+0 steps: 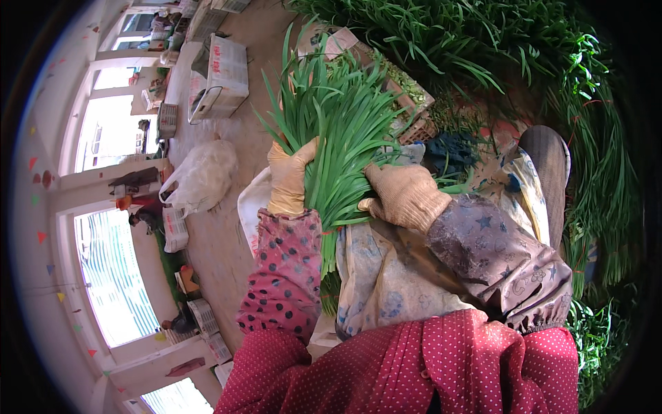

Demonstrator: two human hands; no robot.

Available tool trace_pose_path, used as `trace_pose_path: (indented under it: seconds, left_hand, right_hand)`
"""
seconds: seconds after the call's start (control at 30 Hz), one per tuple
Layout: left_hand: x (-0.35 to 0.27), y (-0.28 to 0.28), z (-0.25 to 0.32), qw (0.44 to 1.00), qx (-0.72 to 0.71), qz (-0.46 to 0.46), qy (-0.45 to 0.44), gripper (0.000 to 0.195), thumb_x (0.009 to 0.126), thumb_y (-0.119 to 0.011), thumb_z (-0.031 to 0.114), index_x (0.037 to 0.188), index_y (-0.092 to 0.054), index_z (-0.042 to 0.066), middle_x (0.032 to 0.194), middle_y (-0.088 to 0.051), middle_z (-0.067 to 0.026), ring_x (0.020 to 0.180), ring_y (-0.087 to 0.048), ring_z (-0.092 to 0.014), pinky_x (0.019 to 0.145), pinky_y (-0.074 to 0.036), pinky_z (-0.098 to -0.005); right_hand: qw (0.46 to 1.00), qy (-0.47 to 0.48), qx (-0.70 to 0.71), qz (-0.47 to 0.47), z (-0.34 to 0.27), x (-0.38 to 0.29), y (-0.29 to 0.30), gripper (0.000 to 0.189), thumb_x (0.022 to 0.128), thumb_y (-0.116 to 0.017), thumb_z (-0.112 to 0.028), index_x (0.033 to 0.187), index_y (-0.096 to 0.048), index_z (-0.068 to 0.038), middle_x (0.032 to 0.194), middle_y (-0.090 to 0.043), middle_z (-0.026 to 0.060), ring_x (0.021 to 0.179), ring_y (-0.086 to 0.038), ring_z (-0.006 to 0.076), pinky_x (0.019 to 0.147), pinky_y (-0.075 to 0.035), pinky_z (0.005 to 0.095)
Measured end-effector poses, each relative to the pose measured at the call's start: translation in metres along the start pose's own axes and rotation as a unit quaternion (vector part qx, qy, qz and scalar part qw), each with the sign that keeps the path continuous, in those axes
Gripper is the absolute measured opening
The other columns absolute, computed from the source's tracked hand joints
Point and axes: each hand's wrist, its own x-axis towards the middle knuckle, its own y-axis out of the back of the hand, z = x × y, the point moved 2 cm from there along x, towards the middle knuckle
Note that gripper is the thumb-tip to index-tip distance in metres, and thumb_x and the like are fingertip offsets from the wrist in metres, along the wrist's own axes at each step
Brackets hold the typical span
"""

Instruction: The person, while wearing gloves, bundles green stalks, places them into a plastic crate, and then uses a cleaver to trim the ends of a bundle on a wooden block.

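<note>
A large bunch of long green leaf vegetables, like garlic chives (336, 155), lies across my lap, its leaf tips fanned away from me. My left hand (290, 173), in a pale yellow glove, grips the bunch's left side with the thumb over the leaves. At the bunch's right edge is my right hand (403, 194), in a tan knitted glove, its fingertips touching the leaves; how firmly it holds is not plain. A red tie (331, 232) shows around the lower stems. Beneath lies a stained, patterned apron (385, 274).
More greens (445, 36) are heaped ahead, and tied bunches (600, 181) lie at the right. A crate of trimmings (408, 88) stands beyond my hands. Leftward are a white plastic bag (201, 173) and a white box (222, 77). People sit among crates along the windowed wall.
</note>
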Motion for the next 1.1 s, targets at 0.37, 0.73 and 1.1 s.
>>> trace_pose_path:
  seconds: [0.37,0.73,1.1]
  left_hand:
    - [-0.007,-0.007,0.005,0.994,-0.082,-0.038,0.055,0.021,0.094,-0.065,0.007,0.115,-0.063,0.006,0.097,-0.07,-0.0052,0.078,-0.07,-0.015,0.062,-0.061,-0.03]
    - [-0.009,0.007,-0.002,0.993,-0.074,-0.023,0.089,0.033,0.084,-0.07,-0.003,0.117,-0.064,-0.001,0.105,-0.072,-0.0108,0.087,-0.071,-0.02,0.076,-0.061,-0.0325]
    - [-0.018,0.004,0.013,0.998,-0.048,0.04,0.021,0.033,0.081,-0.073,-0.002,0.113,-0.065,0.0,0.102,-0.071,-0.0096,0.082,-0.07,-0.018,0.074,-0.06,-0.0327]
  right_hand:
    - [0.987,0.044,0.043,0.149,0.01,-0.01,-0.013,0.058,0.088,-0.068,-0.036,0.134,-0.051,-0.006,0.131,-0.054,0.0202,0.114,-0.058,0.0393,0.092,-0.05,0.0465]
    - [0.911,0.135,-0.019,0.39,-0.001,-0.021,0.013,0.045,0.08,-0.071,-0.028,0.117,-0.06,-0.004,0.131,-0.054,0.0157,0.112,-0.057,0.0356,0.088,-0.05,0.0462]
    - [0.999,0.005,0.034,0.011,0.005,0.033,0.019,0.063,0.095,-0.05,-0.058,0.128,-0.059,-0.005,0.11,-0.069,0.0199,0.106,-0.065,0.0356,0.088,-0.052,0.0464]
